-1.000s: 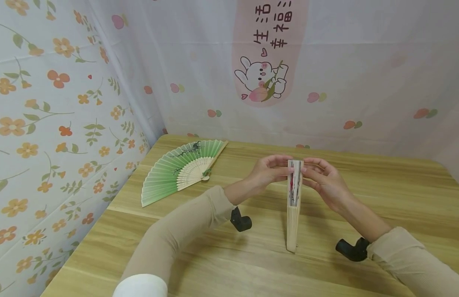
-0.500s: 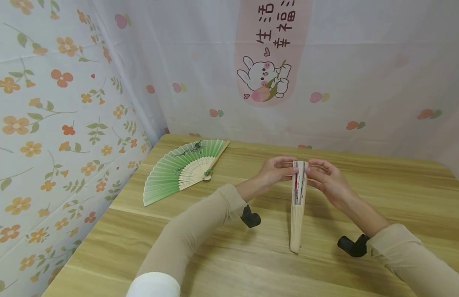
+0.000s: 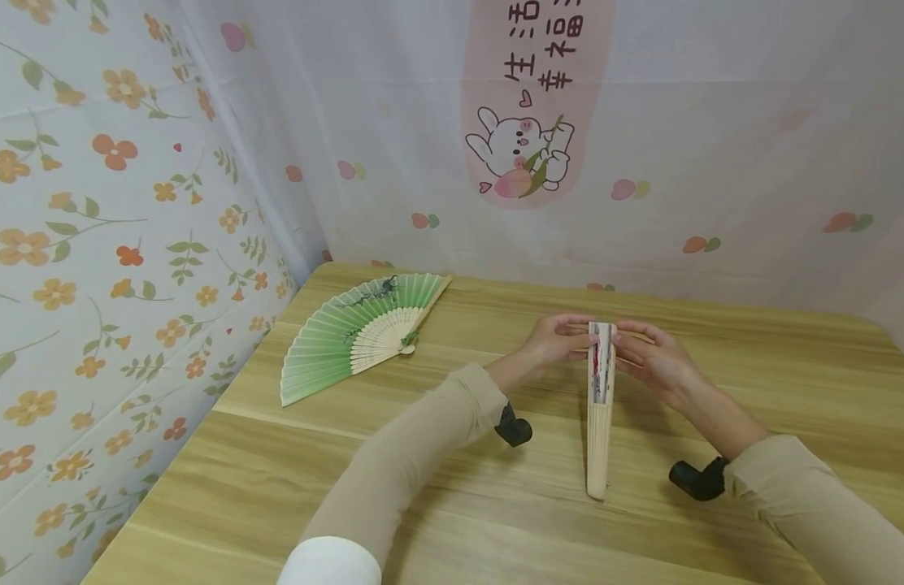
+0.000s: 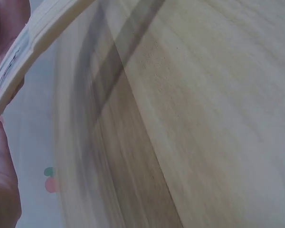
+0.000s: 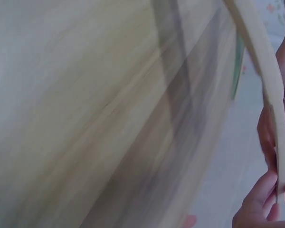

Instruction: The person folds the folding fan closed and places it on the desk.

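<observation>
A closed folding fan [image 3: 598, 439] with pale wooden ribs and a white, grey and red printed leaf stands nearly upright, its narrow end down at the table. My left hand [image 3: 553, 343] pinches its upper end from the left. From the other side my right hand [image 3: 660, 364] pinches the same end between thumb and fingers. In the left wrist view the fan [image 4: 42, 35] crosses the upper left corner, above my left thumb. The right wrist view has the fan's pale outer rib [image 5: 263, 61] along its right side. Left of my hands lies an open green fan [image 3: 323, 345].
The wooden table [image 3: 276, 504] ends at a white printed curtain [image 3: 393, 122] behind. A floral curtain [image 3: 93, 268] hangs along the left side. Black wrist mounts [image 3: 701, 479] project below both forearms.
Both hands and the closed fan have shifted a little to the right, the left forearm most. The grip stays on the upper end. The green fan has not moved.
</observation>
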Motion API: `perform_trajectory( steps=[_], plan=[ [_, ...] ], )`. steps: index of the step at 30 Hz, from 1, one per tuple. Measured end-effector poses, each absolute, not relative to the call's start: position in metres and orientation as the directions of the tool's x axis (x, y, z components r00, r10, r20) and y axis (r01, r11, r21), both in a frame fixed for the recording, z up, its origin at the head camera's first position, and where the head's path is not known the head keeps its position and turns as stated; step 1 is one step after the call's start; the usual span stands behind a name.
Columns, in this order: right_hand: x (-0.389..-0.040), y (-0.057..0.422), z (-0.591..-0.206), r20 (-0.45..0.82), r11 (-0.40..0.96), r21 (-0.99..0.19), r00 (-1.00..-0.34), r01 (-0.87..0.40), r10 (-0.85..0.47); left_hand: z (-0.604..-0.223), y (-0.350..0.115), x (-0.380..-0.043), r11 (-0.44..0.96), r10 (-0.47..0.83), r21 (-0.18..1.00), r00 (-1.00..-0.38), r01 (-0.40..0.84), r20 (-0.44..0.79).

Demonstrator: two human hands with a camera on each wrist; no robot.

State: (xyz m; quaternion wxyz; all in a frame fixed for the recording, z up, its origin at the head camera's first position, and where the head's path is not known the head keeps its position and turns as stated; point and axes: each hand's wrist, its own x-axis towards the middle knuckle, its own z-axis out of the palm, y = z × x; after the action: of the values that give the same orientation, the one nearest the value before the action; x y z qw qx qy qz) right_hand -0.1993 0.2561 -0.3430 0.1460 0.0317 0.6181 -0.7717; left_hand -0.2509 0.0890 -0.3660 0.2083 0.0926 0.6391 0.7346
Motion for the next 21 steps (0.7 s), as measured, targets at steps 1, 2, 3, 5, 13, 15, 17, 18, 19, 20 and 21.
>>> perform_trajectory(
  steps=[1,2,3,5,13,15,17,18,19,20,21],
  plan=[
    [-0.201,0.258,-0.344,-0.235,-0.198,-0.942,-0.953,0.271,-0.19,-0.367,0.09,-0.251,-0.096,0.42,0.978,-0.898,-0.187,-0.131],
    [-0.202,0.259,-0.345,-0.241,-0.2,-0.939,-0.951,0.279,-0.194,-0.368,0.091,-0.252,-0.093,0.417,0.978,-0.899,-0.186,-0.131],
    [-0.203,0.261,-0.346,-0.247,-0.203,-0.937,-0.949,0.286,-0.196,-0.368,0.092,-0.252,-0.092,0.414,0.978,-0.901,-0.185,-0.132],
    [-0.206,0.264,-0.348,-0.258,-0.207,-0.932,-0.945,0.298,-0.199,-0.369,0.094,-0.254,-0.092,0.412,0.978,-0.901,-0.189,-0.136],
    [-0.212,0.271,-0.353,-0.276,-0.187,-0.931,-0.94,0.313,-0.199,-0.376,0.101,-0.259,-0.073,0.416,0.979,-0.898,-0.192,-0.145],
    [-0.212,0.273,-0.354,-0.284,-0.173,-0.932,-0.939,0.318,-0.195,-0.379,0.103,-0.26,-0.08,0.422,0.976,-0.894,-0.201,-0.15],
    [-0.212,0.274,-0.355,-0.286,-0.16,-0.934,-0.938,0.319,-0.196,-0.381,0.104,-0.26,-0.086,0.423,0.974,-0.893,-0.209,-0.154],
    [-0.213,0.275,-0.356,-0.286,-0.155,-0.935,-0.938,0.318,-0.198,-0.381,0.104,-0.26,-0.084,0.423,0.974,-0.893,-0.211,-0.157],
    [-0.213,0.275,-0.356,-0.285,-0.153,-0.936,-0.937,0.318,-0.202,-0.382,0.105,-0.26,-0.084,0.42,0.974,-0.894,-0.211,-0.158],
    [-0.213,0.276,-0.357,-0.282,-0.153,-0.936,-0.937,0.316,-0.208,-0.383,0.105,-0.26,-0.085,0.415,0.974,-0.896,-0.212,-0.159],
    [-0.214,0.277,-0.358,-0.278,-0.151,-0.938,-0.936,0.313,-0.216,-0.384,0.106,-0.259,-0.088,0.41,0.973,-0.898,-0.212,-0.159]
  ],
)
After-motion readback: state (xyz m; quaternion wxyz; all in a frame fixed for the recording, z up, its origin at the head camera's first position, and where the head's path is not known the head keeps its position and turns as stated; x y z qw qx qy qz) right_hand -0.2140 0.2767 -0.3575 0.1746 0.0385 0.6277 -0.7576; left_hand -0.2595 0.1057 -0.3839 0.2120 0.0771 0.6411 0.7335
